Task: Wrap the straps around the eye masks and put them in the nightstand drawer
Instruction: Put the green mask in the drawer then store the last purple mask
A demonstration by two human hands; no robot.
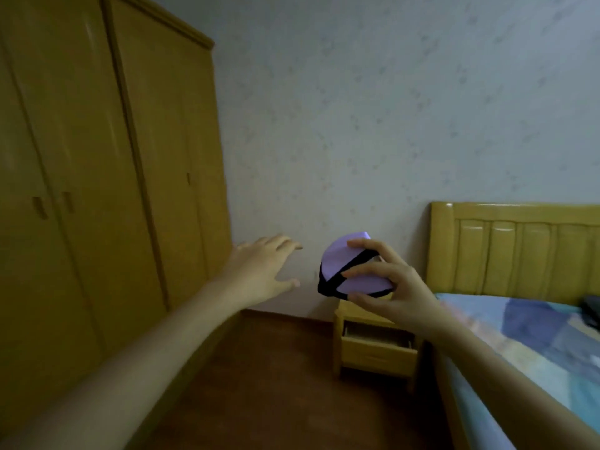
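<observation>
My right hand [389, 287] holds a folded lilac eye mask [344, 271] with a black strap crossed around it, raised in the air above the nightstand. The wooden nightstand [376, 352] stands below, between the wall and the bed, and its top drawer [378, 339] is pulled open. My left hand [263, 271] is stretched forward to the left of the mask, fingers spread, holding nothing and apart from the mask.
A tall wooden wardrobe [97, 190] fills the left side. The bed [535, 336] with a blue patterned sheet and wooden headboard [519, 248] is on the right. A dark item [591, 308] lies at the bed's far right edge. Dark wooden floor [276, 384] lies between.
</observation>
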